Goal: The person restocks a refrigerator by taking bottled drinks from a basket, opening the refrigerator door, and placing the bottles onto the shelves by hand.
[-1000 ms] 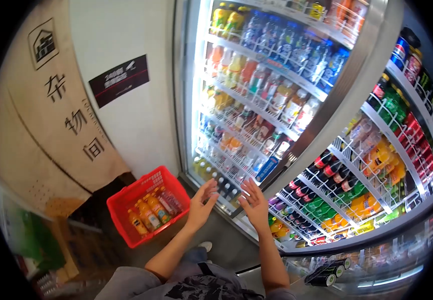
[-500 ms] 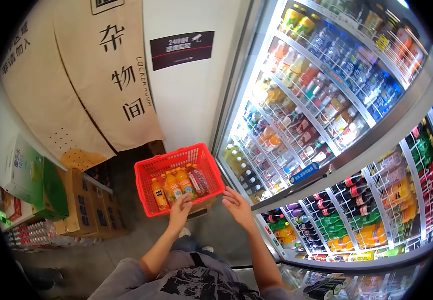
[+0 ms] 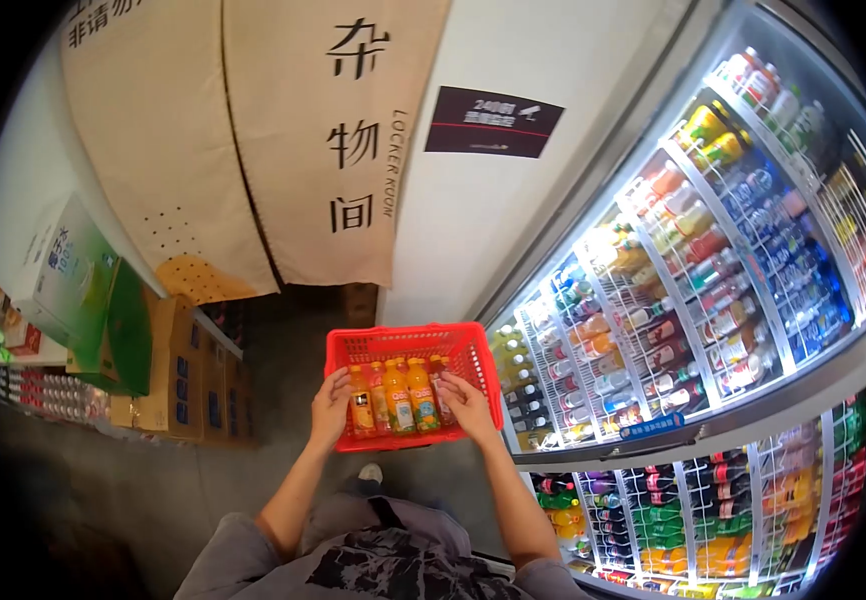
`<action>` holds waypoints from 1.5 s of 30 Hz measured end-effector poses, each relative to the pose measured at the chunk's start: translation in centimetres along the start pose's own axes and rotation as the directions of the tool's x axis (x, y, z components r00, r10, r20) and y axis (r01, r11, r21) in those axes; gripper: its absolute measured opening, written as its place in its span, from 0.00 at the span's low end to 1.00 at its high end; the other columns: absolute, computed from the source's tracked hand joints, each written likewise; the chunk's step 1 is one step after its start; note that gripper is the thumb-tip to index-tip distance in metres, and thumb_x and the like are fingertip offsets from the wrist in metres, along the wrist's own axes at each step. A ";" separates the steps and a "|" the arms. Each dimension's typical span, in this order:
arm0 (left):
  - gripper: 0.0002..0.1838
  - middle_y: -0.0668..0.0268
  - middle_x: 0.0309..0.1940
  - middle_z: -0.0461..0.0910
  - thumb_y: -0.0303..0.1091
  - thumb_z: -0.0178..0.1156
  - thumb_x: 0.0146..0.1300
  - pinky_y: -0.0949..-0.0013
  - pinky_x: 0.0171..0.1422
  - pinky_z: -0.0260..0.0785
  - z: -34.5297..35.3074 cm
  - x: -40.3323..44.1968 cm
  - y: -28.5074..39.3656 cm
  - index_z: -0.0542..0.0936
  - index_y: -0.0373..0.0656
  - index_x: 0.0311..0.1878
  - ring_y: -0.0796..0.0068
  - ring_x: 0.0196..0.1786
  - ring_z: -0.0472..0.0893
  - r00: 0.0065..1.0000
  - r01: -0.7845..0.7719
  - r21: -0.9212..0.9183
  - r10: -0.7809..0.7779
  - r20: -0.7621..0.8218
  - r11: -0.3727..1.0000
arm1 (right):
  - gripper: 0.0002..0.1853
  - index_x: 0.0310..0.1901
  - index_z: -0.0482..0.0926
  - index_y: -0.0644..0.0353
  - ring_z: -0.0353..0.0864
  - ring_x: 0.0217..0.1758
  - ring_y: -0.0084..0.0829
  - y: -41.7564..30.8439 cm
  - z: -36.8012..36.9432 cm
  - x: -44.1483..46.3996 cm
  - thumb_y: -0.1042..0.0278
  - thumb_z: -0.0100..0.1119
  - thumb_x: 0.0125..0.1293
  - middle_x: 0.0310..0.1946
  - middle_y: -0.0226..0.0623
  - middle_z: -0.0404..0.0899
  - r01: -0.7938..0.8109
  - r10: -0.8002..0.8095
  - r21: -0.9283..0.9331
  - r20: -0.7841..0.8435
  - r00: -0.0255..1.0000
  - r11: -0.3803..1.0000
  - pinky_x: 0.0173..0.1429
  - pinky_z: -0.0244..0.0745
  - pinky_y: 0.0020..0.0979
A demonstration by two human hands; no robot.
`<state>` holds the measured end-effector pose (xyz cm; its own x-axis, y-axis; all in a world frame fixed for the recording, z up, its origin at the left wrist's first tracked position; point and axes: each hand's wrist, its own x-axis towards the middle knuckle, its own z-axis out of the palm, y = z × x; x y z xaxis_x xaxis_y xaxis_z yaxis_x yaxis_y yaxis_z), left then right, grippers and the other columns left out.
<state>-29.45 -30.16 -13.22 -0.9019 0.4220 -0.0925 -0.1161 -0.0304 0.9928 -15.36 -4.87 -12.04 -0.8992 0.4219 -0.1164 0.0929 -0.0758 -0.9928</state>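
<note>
Left hand (image 3: 330, 410) and right hand (image 3: 469, 410), grip loosely parted, overlap near corners of the red basket (image 3: 403, 333), grey floor (image 3: 281, 400) lying left.

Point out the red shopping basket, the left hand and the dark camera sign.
Red shopping basket (image 3: 403, 336): head view, top of far wall.
Left hand (image 3: 329, 403): head view, mid-hand.
Dark camera sign (image 3: 493, 127): head view, near its middle.

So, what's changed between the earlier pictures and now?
Your left hand and right hand moved left, from in front of the drinks fridge to the left and right sides of the red basket; whether they've taken hold isn't clear. Your view swung left too, bringing the basket nearer the middle. The bottles stay in the basket.
</note>
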 end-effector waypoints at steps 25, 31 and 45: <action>0.22 0.61 0.54 0.78 0.30 0.54 0.70 0.71 0.57 0.69 7.0 5.5 -19.8 0.71 0.38 0.66 0.71 0.55 0.77 0.804 0.591 0.080 -0.594 0.010 0.802 | 0.15 0.51 0.79 0.65 0.83 0.48 0.50 15.2 2.1 10.4 0.71 0.54 0.65 0.42 0.55 0.82 -0.224 0.308 -0.620 0.030 0.951 0.752 0.48 0.76 0.40; 0.23 0.65 0.54 0.77 0.45 0.50 0.76 0.67 0.51 0.69 7.0 6.3 -21.4 0.72 0.42 0.66 0.72 0.50 0.75 0.701 0.713 -0.005 -0.712 0.041 0.701 | 0.17 0.52 0.77 0.63 0.79 0.49 0.57 20.1 3.0 12.2 0.71 0.53 0.61 0.43 0.57 0.81 -0.231 0.400 -0.642 0.129 0.907 0.731 0.50 0.74 0.48; 0.26 0.68 0.48 0.75 0.48 0.55 0.73 0.65 0.48 0.70 7.6 8.0 -22.0 0.67 0.52 0.70 0.74 0.45 0.75 0.681 0.732 -0.022 -0.731 0.043 0.681 | 0.16 0.57 0.78 0.65 0.85 0.28 0.32 21.0 1.9 12.8 0.70 0.55 0.69 0.37 0.44 0.86 -0.327 0.395 -0.497 0.036 0.918 0.804 0.32 0.80 0.33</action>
<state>-31.00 -19.26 -35.19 -0.5112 0.3483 -0.7857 -0.7486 0.2686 0.6062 -25.71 -2.80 -34.28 -0.8040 0.3247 -0.4982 0.5810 0.2502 -0.7745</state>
